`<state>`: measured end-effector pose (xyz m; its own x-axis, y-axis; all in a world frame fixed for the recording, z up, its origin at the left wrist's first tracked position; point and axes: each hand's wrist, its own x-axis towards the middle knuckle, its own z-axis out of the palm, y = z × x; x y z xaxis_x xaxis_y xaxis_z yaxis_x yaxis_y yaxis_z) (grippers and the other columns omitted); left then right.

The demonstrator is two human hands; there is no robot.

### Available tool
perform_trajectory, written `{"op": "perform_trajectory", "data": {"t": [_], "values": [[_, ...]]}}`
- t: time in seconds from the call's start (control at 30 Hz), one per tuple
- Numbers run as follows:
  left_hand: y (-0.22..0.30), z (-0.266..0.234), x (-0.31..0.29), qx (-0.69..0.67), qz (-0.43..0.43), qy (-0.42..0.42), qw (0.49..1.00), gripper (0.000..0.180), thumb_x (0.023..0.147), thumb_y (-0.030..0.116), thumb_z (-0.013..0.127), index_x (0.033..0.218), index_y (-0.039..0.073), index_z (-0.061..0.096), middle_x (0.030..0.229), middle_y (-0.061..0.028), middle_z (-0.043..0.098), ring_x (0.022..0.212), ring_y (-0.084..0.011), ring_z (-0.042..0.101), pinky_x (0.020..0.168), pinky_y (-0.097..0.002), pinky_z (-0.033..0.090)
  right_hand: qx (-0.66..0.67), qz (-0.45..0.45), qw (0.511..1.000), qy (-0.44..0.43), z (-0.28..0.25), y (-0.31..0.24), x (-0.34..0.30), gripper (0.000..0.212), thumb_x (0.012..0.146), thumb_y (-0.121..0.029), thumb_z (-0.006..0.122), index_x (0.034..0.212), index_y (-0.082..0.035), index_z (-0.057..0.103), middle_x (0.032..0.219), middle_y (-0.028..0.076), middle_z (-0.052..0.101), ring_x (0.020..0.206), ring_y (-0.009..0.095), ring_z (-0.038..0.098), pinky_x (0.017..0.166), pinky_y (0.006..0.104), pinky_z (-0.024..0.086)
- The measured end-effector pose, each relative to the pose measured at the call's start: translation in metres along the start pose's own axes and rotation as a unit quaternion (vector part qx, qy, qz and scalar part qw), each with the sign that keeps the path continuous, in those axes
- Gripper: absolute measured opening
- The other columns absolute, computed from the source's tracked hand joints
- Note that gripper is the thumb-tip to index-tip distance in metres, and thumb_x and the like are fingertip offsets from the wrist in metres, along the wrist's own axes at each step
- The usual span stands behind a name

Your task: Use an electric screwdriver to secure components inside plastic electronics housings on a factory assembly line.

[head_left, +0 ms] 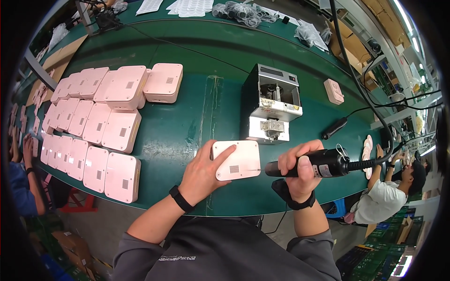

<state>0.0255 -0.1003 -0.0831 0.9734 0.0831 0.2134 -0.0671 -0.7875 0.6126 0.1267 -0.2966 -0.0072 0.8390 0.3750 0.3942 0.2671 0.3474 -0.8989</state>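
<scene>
My left hand [198, 175] grips a pale pink plastic case [246, 154] by its left side, thumb and fingers around it. The case has rounded corners, a small vent grille and holes at its corners. Wrapped around a black corded electric screwdriver [332, 164], my right hand [300, 174] keeps the tool almost level. Its front end points left at the lower right corner of the case, where a thin bit seems to reach the surface. Just beyond the case stands a screw feeder [274, 105] with a black and silver body.
Rows of similar pink cases [123, 129] stand at the left of the green table [173, 131]. To the right lie a small pink part [334, 91] and a black cylindrical tool [334, 128] on a cable. Co-workers [386, 196] sit at both sides. A thick cable [370, 98] hangs at the right.
</scene>
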Motion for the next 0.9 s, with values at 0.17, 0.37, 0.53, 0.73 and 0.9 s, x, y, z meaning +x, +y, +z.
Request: {"op": "perform_trajectory", "data": {"t": [0.17, 0.37, 0.53, 0.73, 0.9], "values": [[0.001, 0.0, -0.002, -0.004, 0.0, -0.002, 1.0, 0.093, 0.058, 0.018, 0.09, 0.142, 0.024, 0.05, 0.132, -0.0191, 0.044, 0.114, -0.0369, 0.056, 0.092, -0.0419, 0.053, -0.015, 0.006, 1.0, 0.007, -0.004, -0.004, 0.011, 0.019, 0.092, -0.017, 0.057, 0.1, -0.005, 0.045, 0.067, 0.008, 0.051, 0.05, 0.017, 0.047, 0.05, 0.0334, 0.044], [0.001, 0.001, -0.004, -0.003, -0.009, -0.008, 1.0, 0.093, 0.058, 0.023, 0.091, 0.142, 0.026, 0.051, 0.135, -0.0192, 0.044, 0.116, -0.0379, 0.056, 0.093, -0.0427, 0.053, -0.02, -0.08, 0.994, 0.077, -0.01, -0.014, 0.055, 0.015, 0.093, -0.015, 0.055, 0.102, -0.004, 0.047, 0.067, 0.007, 0.051, 0.05, 0.017, 0.048, 0.051, 0.034, 0.045], [0.001, 0.0, -0.004, 0.0, -0.012, -0.004, 1.0, 0.092, 0.058, 0.023, 0.091, 0.141, 0.026, 0.051, 0.135, -0.0194, 0.044, 0.116, -0.0381, 0.057, 0.093, -0.0429, 0.053, -0.066, -0.072, 0.992, 0.084, -0.013, -0.006, 0.071, 0.013, 0.094, -0.015, 0.054, 0.099, -0.004, 0.048, 0.066, 0.007, 0.05, 0.05, 0.018, 0.049, 0.051, 0.034, 0.045], [0.001, -0.001, -0.001, -0.004, -0.011, -0.013, 1.0, 0.094, 0.059, 0.02, 0.09, 0.143, 0.025, 0.049, 0.134, -0.0197, 0.043, 0.117, -0.0375, 0.054, 0.094, -0.042, 0.053, -0.054, -0.082, 0.994, 0.058, -0.006, -0.016, 0.05, 0.015, 0.095, -0.017, 0.057, 0.095, -0.004, 0.05, 0.067, 0.007, 0.051, 0.05, 0.018, 0.05, 0.051, 0.0341, 0.045], [0.0, 0.0, -0.003, -0.005, -0.007, -0.01, 1.0, 0.093, 0.059, 0.02, 0.09, 0.142, 0.024, 0.049, 0.134, -0.0196, 0.043, 0.118, -0.0373, 0.054, 0.094, -0.0422, 0.053, -0.033, -0.118, 0.988, 0.097, -0.006, -0.018, 0.077, 0.016, 0.095, -0.018, 0.058, 0.095, -0.004, 0.05, 0.067, 0.007, 0.051, 0.05, 0.017, 0.049, 0.05, 0.0341, 0.045]]}}
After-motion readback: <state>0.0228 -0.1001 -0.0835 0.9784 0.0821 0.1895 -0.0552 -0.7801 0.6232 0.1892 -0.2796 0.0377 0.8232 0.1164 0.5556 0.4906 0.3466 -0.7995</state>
